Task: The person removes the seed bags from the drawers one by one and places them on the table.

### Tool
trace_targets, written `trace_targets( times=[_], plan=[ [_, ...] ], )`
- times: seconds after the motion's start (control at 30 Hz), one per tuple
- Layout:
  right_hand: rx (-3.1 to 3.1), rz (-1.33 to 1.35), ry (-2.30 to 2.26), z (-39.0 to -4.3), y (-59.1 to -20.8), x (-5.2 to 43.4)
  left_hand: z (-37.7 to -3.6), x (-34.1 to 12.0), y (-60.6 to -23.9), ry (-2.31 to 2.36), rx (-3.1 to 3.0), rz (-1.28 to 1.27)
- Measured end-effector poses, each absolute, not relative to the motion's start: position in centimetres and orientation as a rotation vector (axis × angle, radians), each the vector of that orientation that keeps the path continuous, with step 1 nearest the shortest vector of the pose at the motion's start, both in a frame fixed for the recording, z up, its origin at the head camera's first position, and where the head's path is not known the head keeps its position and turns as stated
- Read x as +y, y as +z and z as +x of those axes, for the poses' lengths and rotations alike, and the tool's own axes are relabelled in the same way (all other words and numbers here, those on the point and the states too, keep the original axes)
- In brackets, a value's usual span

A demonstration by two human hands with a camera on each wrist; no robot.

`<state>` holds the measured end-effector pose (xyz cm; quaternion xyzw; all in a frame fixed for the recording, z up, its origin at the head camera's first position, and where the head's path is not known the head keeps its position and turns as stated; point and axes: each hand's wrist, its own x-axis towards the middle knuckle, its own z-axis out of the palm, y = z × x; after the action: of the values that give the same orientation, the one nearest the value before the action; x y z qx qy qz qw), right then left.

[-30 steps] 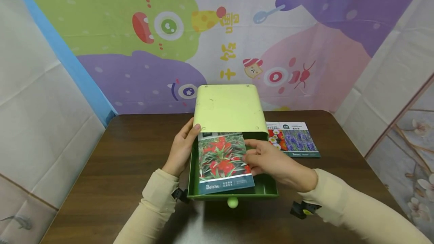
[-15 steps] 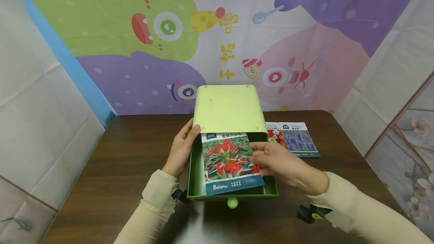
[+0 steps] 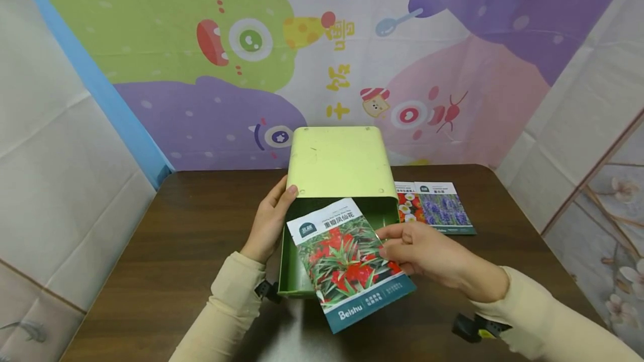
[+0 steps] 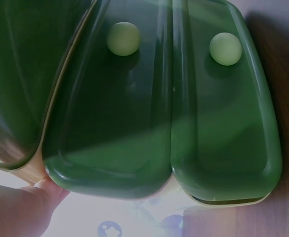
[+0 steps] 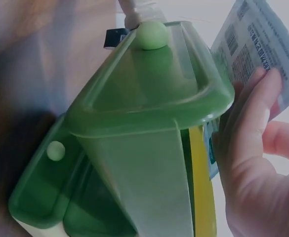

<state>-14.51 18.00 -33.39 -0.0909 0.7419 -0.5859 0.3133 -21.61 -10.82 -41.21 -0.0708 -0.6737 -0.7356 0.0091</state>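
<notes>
My right hand (image 3: 391, 243) pinches the right edge of a seed packet (image 3: 347, 256) printed with red flowers, holding it tilted above the open dark green drawer (image 3: 293, 264) of a light green cabinet (image 3: 338, 161). The packet's lower corner sticks out past the drawer's front and hides its knob. My left hand (image 3: 274, 205) rests against the cabinet's left side, thumb at the top front corner. In the right wrist view the fingers (image 5: 253, 123) lie behind the packet (image 5: 263, 39), beside the drawer and its knob (image 5: 151, 34). The left wrist view shows green drawer fronts with round knobs (image 4: 123, 38).
Two more seed packets (image 3: 435, 205) lie flat on the brown table (image 3: 176, 228), right of the cabinet. A colourful cartoon backdrop (image 3: 251, 43) hangs close behind the cabinet. White cloth walls (image 3: 55, 144) close in both sides.
My right hand has lifted the red-flower packet out of the drawer and drawn it toward me and to the right, turning it askew. The left hand has stayed put.
</notes>
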Motion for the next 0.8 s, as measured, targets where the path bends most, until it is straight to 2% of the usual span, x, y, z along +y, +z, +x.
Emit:
trace_targets(
  times=[0.4, 0.8],
  plan=[
    [2.032, -0.311, -1.577, -13.9, -32.5, 20.6, -21.7, -10.7, -41.3, -2.308, -2.089, -0.21],
    [2.122, -0.279, -1.776, -15.0, -31.7, 23.6, -21.5, -10.9, -41.2, -2.275, -2.137, -0.217]
  ],
)
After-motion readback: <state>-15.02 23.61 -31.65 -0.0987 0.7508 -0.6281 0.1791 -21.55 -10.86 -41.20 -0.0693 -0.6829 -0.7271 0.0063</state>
